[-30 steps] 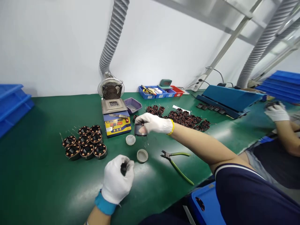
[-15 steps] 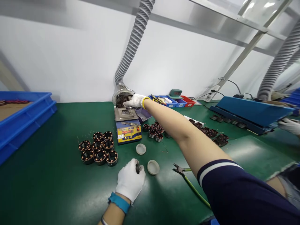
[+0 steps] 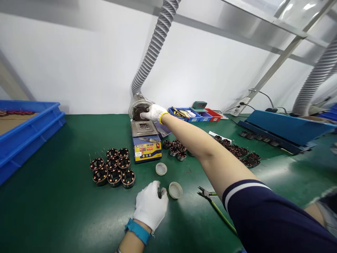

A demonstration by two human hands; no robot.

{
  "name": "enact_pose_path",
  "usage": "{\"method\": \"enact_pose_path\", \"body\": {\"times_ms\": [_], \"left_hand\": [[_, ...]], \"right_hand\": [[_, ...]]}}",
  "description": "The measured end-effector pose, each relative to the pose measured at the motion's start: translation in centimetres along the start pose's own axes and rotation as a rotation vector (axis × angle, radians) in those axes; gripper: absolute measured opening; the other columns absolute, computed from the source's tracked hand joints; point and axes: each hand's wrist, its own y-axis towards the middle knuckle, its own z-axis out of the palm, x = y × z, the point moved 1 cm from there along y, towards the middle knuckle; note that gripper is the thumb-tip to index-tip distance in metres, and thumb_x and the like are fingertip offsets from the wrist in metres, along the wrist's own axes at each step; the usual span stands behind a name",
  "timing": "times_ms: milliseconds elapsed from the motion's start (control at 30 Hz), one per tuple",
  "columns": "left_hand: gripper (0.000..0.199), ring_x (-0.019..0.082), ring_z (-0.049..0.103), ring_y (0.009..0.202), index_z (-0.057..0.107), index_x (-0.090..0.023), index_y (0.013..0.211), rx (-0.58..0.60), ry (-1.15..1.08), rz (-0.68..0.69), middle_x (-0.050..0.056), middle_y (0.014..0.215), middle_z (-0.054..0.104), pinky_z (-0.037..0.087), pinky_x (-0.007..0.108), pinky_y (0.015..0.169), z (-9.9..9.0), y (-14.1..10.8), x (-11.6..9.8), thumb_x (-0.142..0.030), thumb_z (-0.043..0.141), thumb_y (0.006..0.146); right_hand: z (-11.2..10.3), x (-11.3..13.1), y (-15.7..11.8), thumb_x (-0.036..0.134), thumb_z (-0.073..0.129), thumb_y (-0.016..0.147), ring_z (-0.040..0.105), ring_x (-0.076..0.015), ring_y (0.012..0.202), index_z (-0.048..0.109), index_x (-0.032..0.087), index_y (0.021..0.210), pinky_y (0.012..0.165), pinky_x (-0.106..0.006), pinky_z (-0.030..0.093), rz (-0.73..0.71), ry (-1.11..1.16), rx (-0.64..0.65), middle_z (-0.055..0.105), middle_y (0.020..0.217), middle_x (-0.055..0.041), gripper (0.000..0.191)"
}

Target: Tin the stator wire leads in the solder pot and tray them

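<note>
Head cam: dark pc. (image 3: 159, 193) gripped by L hand (image 3: 150, 206); R hand (image 3: 156, 113) grip unclear; 8 coil rings (image 3: 115, 183) grouped, finished ct. undetermined.

On my green table (image 3: 79, 214), copper-wound rings (image 3: 114, 177), two shallow dishes (image 3: 175, 190), green-handled cutters (image 3: 221, 215) and a digital heating unit (image 3: 147, 151) are resting.
</note>
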Motion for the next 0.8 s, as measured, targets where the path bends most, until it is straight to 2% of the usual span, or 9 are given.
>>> {"method": "enact_pose_path", "body": {"times_ms": [100,267,400,500,600,700,800], "left_hand": [[0.028,0.029,0.065,0.101,0.068,-0.020,0.108,0.012,0.013,-0.011,0.010,0.114,0.071,0.044,0.038,0.086,0.0,0.0,-0.1,-0.030,0.050,0.088],[0.027,0.030,0.065,0.104,0.068,-0.020,0.108,0.010,0.015,-0.001,0.009,0.115,0.071,0.045,0.039,0.089,0.1,0.2,0.1,-0.031,0.051,0.089],[0.026,0.029,0.065,0.106,0.068,-0.021,0.108,-0.013,0.004,0.002,0.009,0.116,0.071,0.046,0.038,0.090,0.2,0.2,0.3,-0.031,0.052,0.089],[0.025,0.029,0.066,0.106,0.068,-0.021,0.106,-0.039,-0.006,0.007,0.009,0.115,0.071,0.047,0.038,0.090,0.3,0.2,0.3,-0.031,0.053,0.088],[0.026,0.030,0.067,0.105,0.067,-0.021,0.106,-0.056,-0.016,0.015,0.010,0.114,0.072,0.048,0.038,0.088,0.4,0.4,0.4,-0.034,0.052,0.089],[0.031,0.030,0.067,0.104,0.066,-0.021,0.107,-0.043,-0.014,0.026,0.011,0.111,0.073,0.050,0.039,0.086,0.3,0.4,0.7,-0.040,0.050,0.089],[0.040,0.034,0.066,0.106,0.064,-0.021,0.112,-0.010,0.018,0.015,0.013,0.111,0.072,0.051,0.043,0.084,0.2,0.5,1.9,-0.049,0.047,0.089]], "right_hand": [[0.9,0.2,-0.6,0.054,0.060,0.076,0.064,-0.0299,0.109,0.066,0.010,0.112,0.088,-0.034,0.051,-0.008,0.037,-0.057,0.068,0.113,-0.0177,0.057],[2.3,0.7,-1.7,0.047,0.066,0.073,0.064,-0.0310,0.109,0.067,0.011,0.112,0.087,-0.035,0.052,0.010,0.089,-0.042,0.068,0.115,-0.0172,0.053],[1.1,0.1,-2.4,0.047,0.064,0.076,0.064,-0.0293,0.107,0.067,0.011,0.112,0.087,-0.035,0.051,0.013,0.148,-0.070,0.069,0.111,-0.0170,0.051],[-0.5,-1.3,-4.0,0.048,0.064,0.078,0.066,-0.0240,0.093,0.070,0.012,0.100,0.083,-0.034,0.051,-0.017,0.357,-0.105,0.071,0.093,-0.0116,0.042],[-1.2,-3.4,-7.4,0.046,0.067,0.077,0.064,-0.0168,0.073,0.068,0.014,0.090,0.072,-0.030,0.052,0.030,0.725,-0.087,0.068,0.077,-0.0059,0.035],[-0.8,-6.4,-13.0,0.033,0.072,0.072,0.060,-0.0114,0.064,0.062,0.015,0.091,0.063,-0.025,0.052,0.107,1.135,-0.057,0.066,0.077,-0.0026,0.028],[0.3,-10.1,-20.6,0.016,0.075,0.060,0.061,-0.0101,0.068,0.057,0.018,0.103,0.061,-0.021,0.051,0.103,1.417,-0.026,0.065,0.083,0.0009,0.047]]}}
